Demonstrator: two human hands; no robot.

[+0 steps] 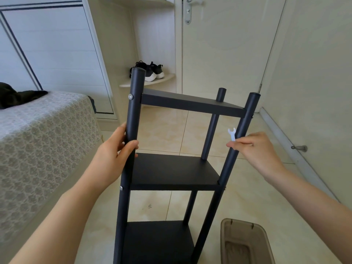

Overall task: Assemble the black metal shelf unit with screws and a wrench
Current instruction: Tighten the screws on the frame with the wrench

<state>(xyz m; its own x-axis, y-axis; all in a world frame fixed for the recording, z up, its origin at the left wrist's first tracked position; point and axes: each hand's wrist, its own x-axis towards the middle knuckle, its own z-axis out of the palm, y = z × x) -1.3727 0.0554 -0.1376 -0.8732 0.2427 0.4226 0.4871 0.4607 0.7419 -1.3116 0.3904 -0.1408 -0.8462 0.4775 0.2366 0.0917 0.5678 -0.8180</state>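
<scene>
Left hand (114, 151) grips one post (134, 111) of three, right hand (256, 149) pinches one wrench (232, 133).

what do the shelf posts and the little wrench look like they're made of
Shelf posts: probably metal tube, matte black coating; smooth round surface, dull sheen. Wrench: seemingly thin flat metal, pale and shiny; glare leaves it open.

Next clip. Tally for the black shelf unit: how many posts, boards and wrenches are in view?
posts: 3
boards: 3
wrench: 1
Total: 7
</scene>
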